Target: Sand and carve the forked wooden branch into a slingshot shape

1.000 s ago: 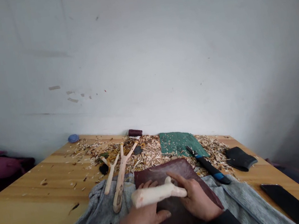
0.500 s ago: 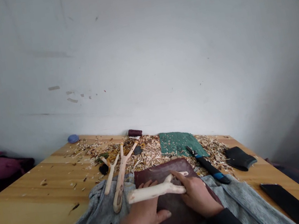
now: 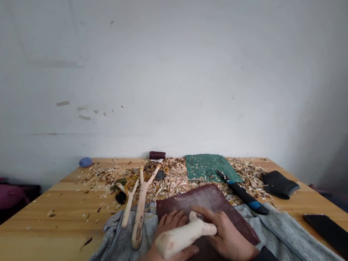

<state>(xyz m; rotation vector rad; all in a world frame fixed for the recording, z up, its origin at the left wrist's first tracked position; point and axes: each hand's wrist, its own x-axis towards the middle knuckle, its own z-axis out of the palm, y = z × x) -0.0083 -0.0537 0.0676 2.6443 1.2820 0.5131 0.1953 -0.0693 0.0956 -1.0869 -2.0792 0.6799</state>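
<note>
My right hand (image 3: 227, 238) is closed on a peeled, forked wooden stick (image 3: 182, 239) by its forked end. The thick, pale butt points left and toward me, above my left hand (image 3: 165, 249). That hand lies open with fingers spread, pressed on a dark red sheet (image 3: 200, 200) that looks like sandpaper. Under the sheet is a grey cloth (image 3: 97, 251). Two more peeled forked sticks, a large one (image 3: 142, 200) and a smaller one (image 3: 128, 209), rest left of the sheet. The stick covers part of my left hand.
Wood shavings (image 3: 168, 177) are strewn across the back of the wooden table (image 3: 21, 245). A green sheet (image 3: 207, 167), a black-and-blue handled tool (image 3: 244, 194), a black folded piece (image 3: 280, 184) and a phone (image 3: 333, 231) are at the right. A dark red thread spool (image 3: 157, 155) stands near the wall.
The forked stick has turned in my right hand, its butt swinging down and toward me. My left hand stays flat on the dark red sheet.
</note>
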